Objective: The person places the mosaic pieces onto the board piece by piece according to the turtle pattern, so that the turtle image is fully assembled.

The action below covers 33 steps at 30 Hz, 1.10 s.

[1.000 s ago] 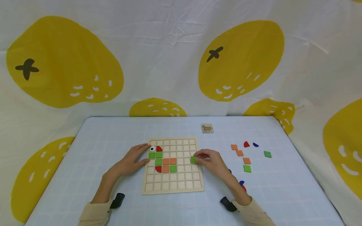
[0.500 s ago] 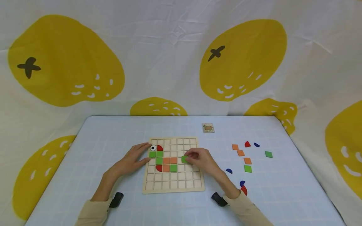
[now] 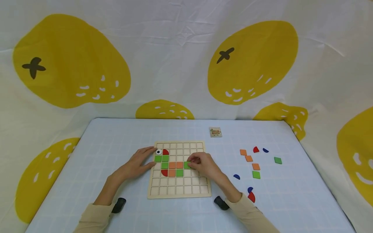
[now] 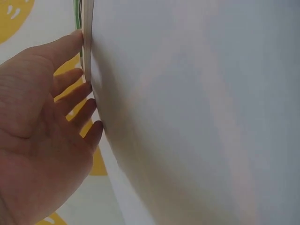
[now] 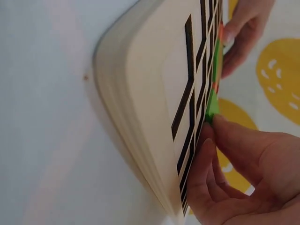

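The wooden grid board [image 3: 179, 196] lies in the middle of the table. At its left edge, my left hand [image 3: 133, 167] rests with fingers spread and fingertips touching the rim, as the left wrist view also shows. My right hand [image 3: 206, 165] pinches a green square tile [image 3: 186, 165] between thumb and fingers over a cell, just right of two orange tiles [image 3: 176, 165]. In the right wrist view this green tile [image 5: 213, 107] sits at the fingertips, low against the grid. On the board are also a round eye tile [image 3: 158, 151], several green tiles and red curved pieces [image 3: 164, 172].
Right of the board lie loose orange squares [image 3: 249, 158], green squares [image 3: 256, 174], blue half-rounds [image 3: 236, 177] and red quarter-rounds [image 3: 252, 197]. A small picture card [image 3: 215, 132] lies behind the board's right corner. A fruit-print cloth hangs behind the table.
My right hand has carried the green tile leftward across the board, from its right side to beside the orange tiles. My left hand has stayed at the left edge.
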Available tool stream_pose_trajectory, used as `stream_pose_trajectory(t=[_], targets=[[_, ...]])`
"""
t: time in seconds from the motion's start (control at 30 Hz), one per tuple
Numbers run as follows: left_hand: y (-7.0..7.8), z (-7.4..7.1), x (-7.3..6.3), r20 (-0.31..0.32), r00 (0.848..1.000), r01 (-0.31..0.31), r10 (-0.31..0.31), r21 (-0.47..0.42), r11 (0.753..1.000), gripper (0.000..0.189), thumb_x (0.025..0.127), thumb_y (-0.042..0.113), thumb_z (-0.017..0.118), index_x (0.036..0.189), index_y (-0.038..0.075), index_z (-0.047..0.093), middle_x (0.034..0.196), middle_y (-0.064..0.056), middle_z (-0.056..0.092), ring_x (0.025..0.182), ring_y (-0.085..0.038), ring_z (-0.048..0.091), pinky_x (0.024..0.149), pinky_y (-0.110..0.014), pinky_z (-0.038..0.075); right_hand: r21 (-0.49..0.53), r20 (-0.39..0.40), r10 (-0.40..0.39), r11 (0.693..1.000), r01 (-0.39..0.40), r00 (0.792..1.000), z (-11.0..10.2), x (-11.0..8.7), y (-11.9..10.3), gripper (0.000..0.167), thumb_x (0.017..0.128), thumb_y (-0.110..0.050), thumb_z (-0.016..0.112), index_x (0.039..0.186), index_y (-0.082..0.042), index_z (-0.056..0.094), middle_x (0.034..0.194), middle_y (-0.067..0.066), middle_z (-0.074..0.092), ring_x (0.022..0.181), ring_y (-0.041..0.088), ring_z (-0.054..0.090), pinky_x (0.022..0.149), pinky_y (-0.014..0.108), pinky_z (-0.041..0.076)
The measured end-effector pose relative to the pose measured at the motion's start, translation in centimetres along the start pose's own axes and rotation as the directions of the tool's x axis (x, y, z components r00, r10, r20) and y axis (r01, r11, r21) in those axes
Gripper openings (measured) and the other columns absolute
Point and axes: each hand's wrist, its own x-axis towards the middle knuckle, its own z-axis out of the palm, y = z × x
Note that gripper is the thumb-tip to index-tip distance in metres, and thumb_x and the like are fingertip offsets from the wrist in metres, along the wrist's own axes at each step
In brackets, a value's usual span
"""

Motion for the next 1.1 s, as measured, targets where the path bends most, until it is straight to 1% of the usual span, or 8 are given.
stream_pose_trajectory(t=[0.13,0.23,0.43,0.57,0.73,0.93,1.03,1.1], targets=[[-0.1,0.1,0.0,-0.007,1.0,0.0,0.0,-0.002,1.0,0.063,0.102,0.03,0.067,0.155,0.008,0.044,0.159,-0.019,0.04,0.146,-0.042,0.033,0.115,-0.065,0.031,-0.019,-0.009,0.01,1.0,-0.01,1.0,0.1,-0.1,-0.3,0.006,0.094,-0.004,0.074,0.099,-0.004,0.076,0.101,0.007,0.067,0.085,0.016,0.065,0.074,0.029,0.055],[-0.1,0.3,0.0,-0.011,1.0,-0.002,0.002,-0.007,1.0,0.063,0.102,0.029,0.067,0.156,0.008,0.043,0.16,-0.019,0.039,0.147,-0.042,0.032,0.115,-0.064,0.031,-0.015,-0.002,0.016,1.0,-0.016,1.0,0.0,-0.2,-0.3,0.006,0.095,-0.005,0.073,0.101,-0.004,0.075,0.103,0.007,0.068,0.087,0.017,0.066,0.075,0.03,0.056],[-0.1,0.3,-0.2,-0.009,1.0,0.0,0.0,-0.013,1.0,0.065,0.103,0.03,0.066,0.157,0.006,0.04,0.16,-0.02,0.038,0.148,-0.043,0.031,0.116,-0.064,0.03,0.02,0.025,0.007,1.0,-0.008,1.0,-0.5,-0.7,0.0,0.01,0.098,-0.009,0.071,0.106,-0.004,0.074,0.101,0.004,0.07,0.088,0.016,0.067,0.076,0.028,0.055],[-0.1,0.3,-0.2,0.002,1.0,0.003,-0.003,0.002,1.0,0.067,0.103,0.031,0.065,0.158,0.005,0.038,0.161,-0.02,0.037,0.148,-0.042,0.031,0.116,-0.063,0.03,0.039,0.048,-0.024,0.999,0.022,0.999,-0.8,-1.0,0.4,0.012,0.098,-0.01,0.07,0.108,-0.003,0.073,0.1,0.003,0.072,0.09,0.015,0.067,0.081,0.027,0.056],[-0.1,0.2,-0.1,0.005,1.0,0.005,-0.005,0.022,1.0,0.067,0.102,0.031,0.066,0.158,0.006,0.04,0.161,-0.019,0.038,0.147,-0.041,0.031,0.116,-0.063,0.031,0.039,0.02,-0.033,0.999,0.032,0.999,-1.5,-1.6,1.1,0.013,0.098,-0.008,0.07,0.11,-0.003,0.073,0.102,0.003,0.071,0.094,0.016,0.066,0.084,0.028,0.056],[0.1,0.0,-0.1,0.004,1.0,0.004,-0.004,0.018,1.0,0.065,0.101,0.029,0.068,0.156,0.004,0.042,0.159,-0.02,0.039,0.147,-0.041,0.032,0.116,-0.063,0.031,-0.015,-0.011,-0.043,0.999,0.043,0.999,-2.8,-2.5,2.0,0.014,0.098,-0.007,0.07,0.11,-0.003,0.073,0.105,0.003,0.072,0.094,0.018,0.067,0.084,0.029,0.056],[0.2,-0.1,-0.2,-0.001,1.0,-0.002,0.002,0.01,1.0,0.064,0.101,0.028,0.068,0.155,0.004,0.043,0.159,-0.02,0.039,0.146,-0.042,0.032,0.115,-0.063,0.031,-0.044,-0.039,-0.025,0.999,0.023,0.999,-3.5,-3.0,2.3,0.013,0.097,-0.007,0.071,0.11,-0.005,0.074,0.107,0.002,0.072,0.096,0.018,0.066,0.085,0.031,0.056],[0.3,-0.1,-0.2,-0.003,1.0,-0.005,0.005,0.006,1.0,0.063,0.102,0.028,0.067,0.155,0.004,0.043,0.159,-0.02,0.04,0.146,-0.042,0.032,0.115,-0.064,0.031,-0.067,-0.058,0.001,0.998,-0.005,0.998,-3.9,-3.4,2.5,0.013,0.096,-0.008,0.072,0.109,-0.007,0.074,0.108,0.001,0.072,0.098,0.018,0.065,0.088,0.034,0.056]])
